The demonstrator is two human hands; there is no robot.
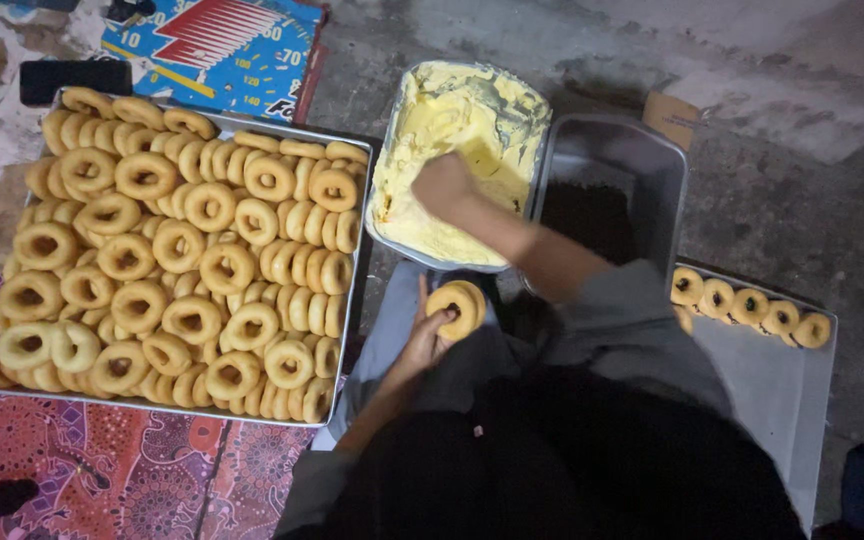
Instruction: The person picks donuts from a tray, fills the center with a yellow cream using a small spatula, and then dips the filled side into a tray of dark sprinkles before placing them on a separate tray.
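Left hand (430, 335) curled around a ring doughnut (458, 307), held upright over the lap, thumb and fingers closed on its lower left edge, hole turned toward the camera. Right hand (444, 185) reaching into the tub of yellow cream (422, 110), near its middle; blurred, so cannot tell how far the fingers are open or whether anything is held. Left of the tub, a big tray (355, 255) heaped with plain doughnuts (167, 260). At right, a grey tray (772, 390) with a row of filled doughnuts (749, 305) along its far edge.

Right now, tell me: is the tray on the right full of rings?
No: the right tray holds only one short row of rings along its far edge.
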